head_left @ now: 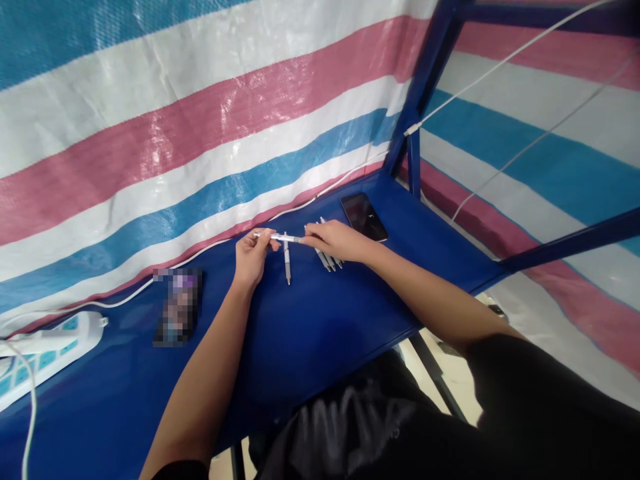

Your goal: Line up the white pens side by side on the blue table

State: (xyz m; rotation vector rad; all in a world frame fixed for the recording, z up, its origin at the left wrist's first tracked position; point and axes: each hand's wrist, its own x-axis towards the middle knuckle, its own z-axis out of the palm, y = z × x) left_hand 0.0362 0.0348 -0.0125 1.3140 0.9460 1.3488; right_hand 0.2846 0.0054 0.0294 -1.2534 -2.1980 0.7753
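Observation:
A white pen with a grey grip (pixel 287 237) is held level above the blue table (pixel 310 333). My left hand (pixel 251 256) pinches its left end, while the fingers of my right hand (pixel 334 241) close on its grey right end. Below the held pen lies a similar pen (pixel 287 263), its tip pointing toward me. Several more pens (pixel 330 262) lie side by side under and beside my right hand, partly hidden by it.
A black phone (pixel 364 216) lies behind my right hand. Left of my arm is a blurred-out object (pixel 179 307). A white and light-blue plastic item (pixel 55 357) with a cable stands far left. Striped sheeting (pixel 200 133) and a blue metal frame (pixel 417 100) border the table.

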